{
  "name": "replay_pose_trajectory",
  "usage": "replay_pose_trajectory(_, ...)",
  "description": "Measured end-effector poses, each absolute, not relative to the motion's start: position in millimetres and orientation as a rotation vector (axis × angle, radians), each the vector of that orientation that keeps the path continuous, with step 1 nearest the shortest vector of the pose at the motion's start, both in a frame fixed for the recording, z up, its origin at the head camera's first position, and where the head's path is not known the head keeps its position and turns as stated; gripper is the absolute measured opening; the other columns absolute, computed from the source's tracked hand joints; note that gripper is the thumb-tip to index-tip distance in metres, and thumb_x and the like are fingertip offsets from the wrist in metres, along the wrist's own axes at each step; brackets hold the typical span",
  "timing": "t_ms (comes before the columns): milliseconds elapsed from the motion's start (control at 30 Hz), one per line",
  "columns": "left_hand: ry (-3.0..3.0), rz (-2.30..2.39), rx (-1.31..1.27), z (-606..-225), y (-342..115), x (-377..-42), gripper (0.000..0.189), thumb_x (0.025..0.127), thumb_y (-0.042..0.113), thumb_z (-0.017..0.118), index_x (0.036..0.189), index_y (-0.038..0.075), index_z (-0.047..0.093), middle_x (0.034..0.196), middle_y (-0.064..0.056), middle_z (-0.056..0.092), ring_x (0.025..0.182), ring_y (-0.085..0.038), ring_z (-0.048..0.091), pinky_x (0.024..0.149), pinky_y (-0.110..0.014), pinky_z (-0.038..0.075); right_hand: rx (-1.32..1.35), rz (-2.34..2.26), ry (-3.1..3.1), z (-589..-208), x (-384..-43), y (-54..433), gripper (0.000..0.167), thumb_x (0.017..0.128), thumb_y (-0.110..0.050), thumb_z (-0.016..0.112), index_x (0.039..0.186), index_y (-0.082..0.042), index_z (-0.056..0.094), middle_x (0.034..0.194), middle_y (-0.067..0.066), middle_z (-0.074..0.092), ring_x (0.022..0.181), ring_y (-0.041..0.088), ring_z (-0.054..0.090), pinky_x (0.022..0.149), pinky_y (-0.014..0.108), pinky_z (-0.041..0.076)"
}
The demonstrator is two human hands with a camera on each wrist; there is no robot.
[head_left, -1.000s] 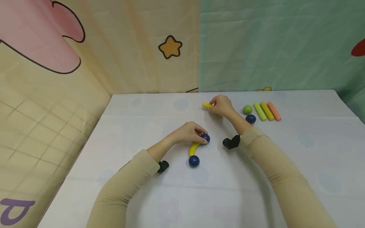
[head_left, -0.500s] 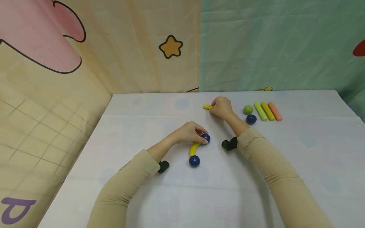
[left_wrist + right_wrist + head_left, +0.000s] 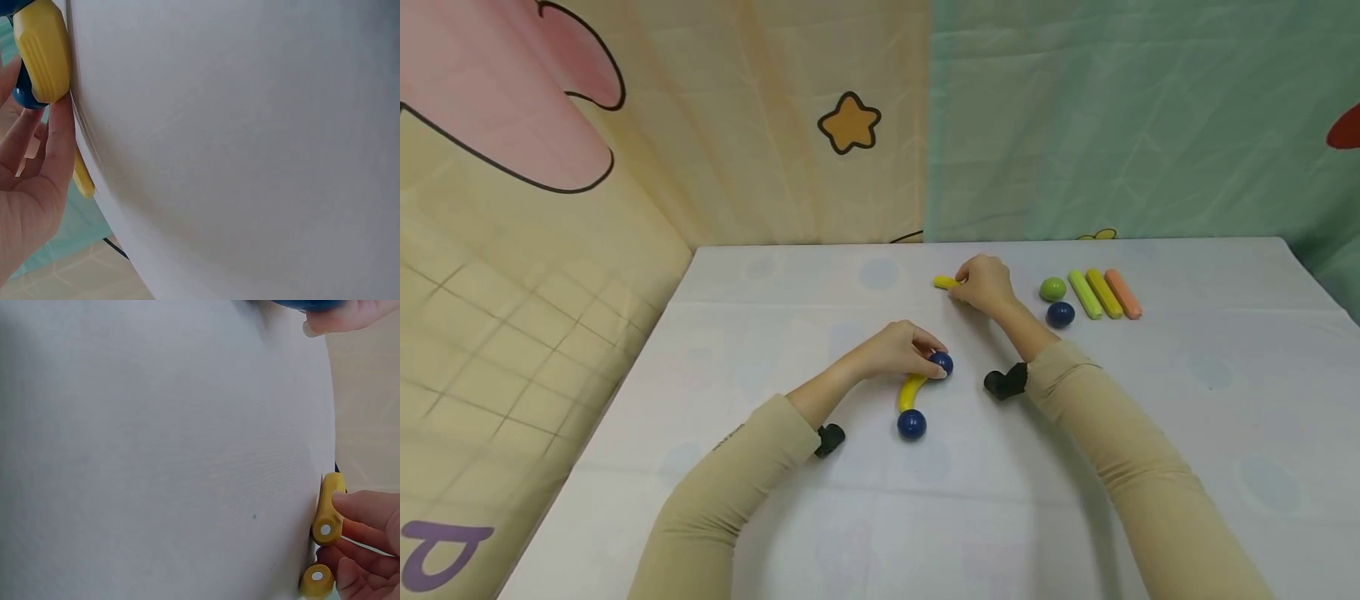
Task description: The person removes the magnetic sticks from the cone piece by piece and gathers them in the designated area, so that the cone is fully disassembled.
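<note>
My left hand point(image 3: 902, 350) pinches a dark blue ball point(image 3: 942, 363) between thumb and fingers. That ball sits at the far end of a curved yellow rod point(image 3: 908, 393); a second blue ball point(image 3: 912, 425) is at the rod's near end. In the left wrist view the yellow rod point(image 3: 44, 50) shows grooves, with my fingers beneath it. Farther back, my right hand point(image 3: 987, 283) pinches a yellow rod point(image 3: 946, 282) that points left. The right wrist view shows this rod point(image 3: 327, 512) with a white-centred round end, and another yellow rod end point(image 3: 317, 581) beside the fingertips.
Right of my right hand, a green ball point(image 3: 1052, 289) and a blue ball point(image 3: 1060, 314) lie on the white tabletop point(image 3: 775, 517). Beside them are a light green rod point(image 3: 1085, 294), a yellow rod point(image 3: 1104, 293) and an orange rod point(image 3: 1123, 294). Printed curtains hang behind the table.
My right hand, with its yellow rod, has come slightly nearer to me. The left hand keeps its hold on the blue ball without visible movement.
</note>
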State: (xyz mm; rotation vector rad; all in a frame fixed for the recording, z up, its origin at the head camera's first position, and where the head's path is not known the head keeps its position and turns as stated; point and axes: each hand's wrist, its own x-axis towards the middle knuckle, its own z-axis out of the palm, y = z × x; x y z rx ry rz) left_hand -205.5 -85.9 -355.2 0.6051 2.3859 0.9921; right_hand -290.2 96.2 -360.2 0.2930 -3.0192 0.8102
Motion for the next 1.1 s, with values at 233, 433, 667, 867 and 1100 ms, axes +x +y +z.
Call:
replay_pose_trajectory(233, 2.408, 0.959, 0.646, -357.6, -87.1, -205.1, 0.033, 0.081, 0.027, 0.074, 0.111, 0.013, 0.069, 0.092, 0.003, 0.063, 0.088, -0.013, 0.054, 0.076, -0.023, 0.044, 0.255, 0.968, -3.002, -355.4, -284.0, 106.0, 0.031, 0.078, -0.018, 0.072, 0.102, 0.002, 0.07, 0.095, 0.016, 0.067, 0.086, 0.027, 0.059, 0.077, 0.039, 0.046)
replay_pose_trajectory(433, 2.416, 0.951, 0.645, -357.8, -86.9, -203.0, 0.035, 0.081, 0.027, 0.073, 0.113, 0.013, 0.068, 0.093, 0.002, 0.062, 0.088, -0.014, 0.055, 0.077, -0.023, 0.045, 0.224, 1.158, -2.984, -351.8, -274.4, 115.4, 0.032, 0.079, -0.018, 0.073, 0.106, -0.001, 0.069, 0.095, 0.014, 0.066, 0.082, 0.024, 0.058, 0.068, 0.031, 0.048)
replay_pose_trajectory(667, 2.431, 0.952, 0.668, -356.4, -89.0, -198.2, 0.039, 0.081, 0.024, 0.074, 0.116, 0.009, 0.065, 0.092, -0.001, 0.061, 0.083, -0.014, 0.055, 0.074, -0.022, 0.045, 0.366, 1.331, -3.008, -351.2, -256.2, 124.5, 0.035, 0.082, -0.021, 0.072, 0.111, -0.003, 0.067, 0.099, 0.012, 0.064, 0.088, 0.024, 0.056, 0.073, 0.03, 0.048)
replay_pose_trajectory(867, 2.468, 0.944, 0.654, -353.4, -96.9, -189.8, 0.04, 0.079, 0.018, 0.075, 0.115, 0.004, 0.064, 0.089, -0.002, 0.062, 0.08, -0.013, 0.056, 0.073, -0.021, 0.045, 0.52, 1.551, -2.964, -357.3, -236.2, 127.5, 0.038, 0.081, -0.019, 0.074, 0.112, 0.0, 0.066, 0.095, 0.011, 0.064, 0.083, 0.022, 0.057, 0.067, 0.025, 0.048)
replay_pose_trajectory(1100, 2.487, 0.923, 0.646, -353.4, -105.1, -179.0, 0.036, 0.081, 0.016, 0.073, 0.113, 0.003, 0.065, 0.09, -0.002, 0.063, 0.08, -0.013, 0.056, 0.072, -0.021, 0.045, 0.729, 1.744, -2.935, -363.8, -211.4, 127.1, 0.04, 0.079, -0.013, 0.075, 0.114, 0.003, 0.063, 0.101, 0.014, 0.066, 0.085, 0.021, 0.062, 0.069, 0.024, 0.051)
